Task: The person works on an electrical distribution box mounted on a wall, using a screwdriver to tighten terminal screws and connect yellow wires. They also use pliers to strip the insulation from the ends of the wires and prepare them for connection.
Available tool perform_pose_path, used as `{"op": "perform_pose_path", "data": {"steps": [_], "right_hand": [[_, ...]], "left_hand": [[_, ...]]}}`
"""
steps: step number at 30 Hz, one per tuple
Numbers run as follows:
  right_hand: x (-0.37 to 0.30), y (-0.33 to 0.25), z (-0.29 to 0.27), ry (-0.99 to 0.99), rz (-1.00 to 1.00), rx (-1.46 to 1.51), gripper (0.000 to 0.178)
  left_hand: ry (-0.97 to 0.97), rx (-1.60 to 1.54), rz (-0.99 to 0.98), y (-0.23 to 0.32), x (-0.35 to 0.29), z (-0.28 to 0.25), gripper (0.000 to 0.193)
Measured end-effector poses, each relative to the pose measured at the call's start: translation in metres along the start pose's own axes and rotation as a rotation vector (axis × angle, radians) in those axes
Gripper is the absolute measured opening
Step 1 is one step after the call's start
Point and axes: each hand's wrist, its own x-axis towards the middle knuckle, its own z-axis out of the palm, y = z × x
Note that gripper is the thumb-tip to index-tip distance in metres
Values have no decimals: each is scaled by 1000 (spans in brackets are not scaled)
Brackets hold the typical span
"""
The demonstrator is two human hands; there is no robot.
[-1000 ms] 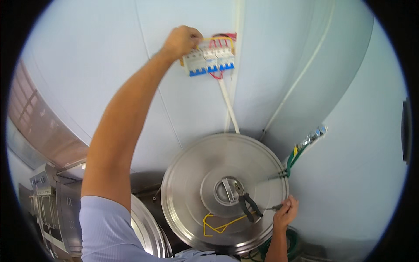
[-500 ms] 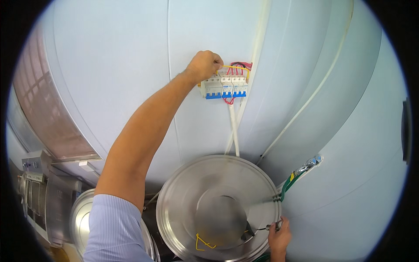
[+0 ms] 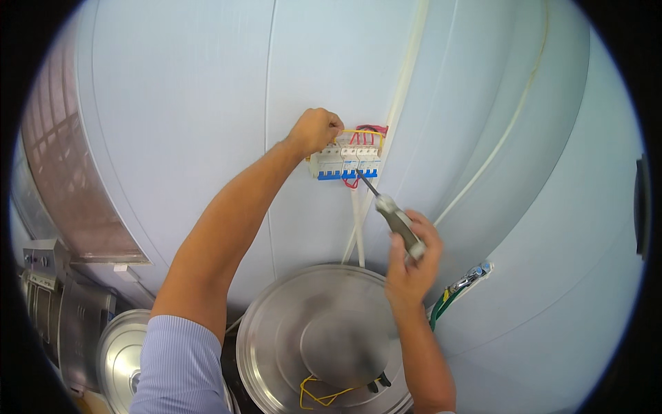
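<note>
Up on the pale wall (image 3: 172, 138), a short row of white circuit breakers (image 3: 345, 164) with blue lower edges is mounted near the wall's middle, just left of a white conduit (image 3: 403, 96) that runs up toward the top edge. Yellow and red wires (image 3: 364, 131) loop over the top of the row, and a red wire shows just below it. The left hand (image 3: 316, 131) is clenched at the upper left corner of the breakers, fingers curled against the wiring there; what exactly they pinch is hidden. The right hand (image 3: 412, 257) is wrapped around the grey handle of a screwdriver (image 3: 392, 212), whose thin shaft slants up and left so that its tip meets the underside of the breaker row. A second thin white cable (image 3: 510, 131) curves across the wall to the right of the conduit. Below the hands sits a large round steel lid (image 3: 276, 331), with a loop of yellow wire (image 3: 318, 397) lying on its lower part. A smaller steel lid (image 3: 117, 359) lies toward the lower left. A green and yellow cable end (image 3: 458, 290) pokes out just right of the right wrist.
</note>
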Motion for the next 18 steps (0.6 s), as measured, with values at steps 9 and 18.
{"op": "perform_pose_path", "data": {"steps": [9,18], "right_hand": [[30,25,52,-28,29,9,29],[30,32,63,-51,-77,-58,33]], "left_hand": [[17,34,93,0,4,3,18],[33,-11,83,-5,3,5,17]]}}
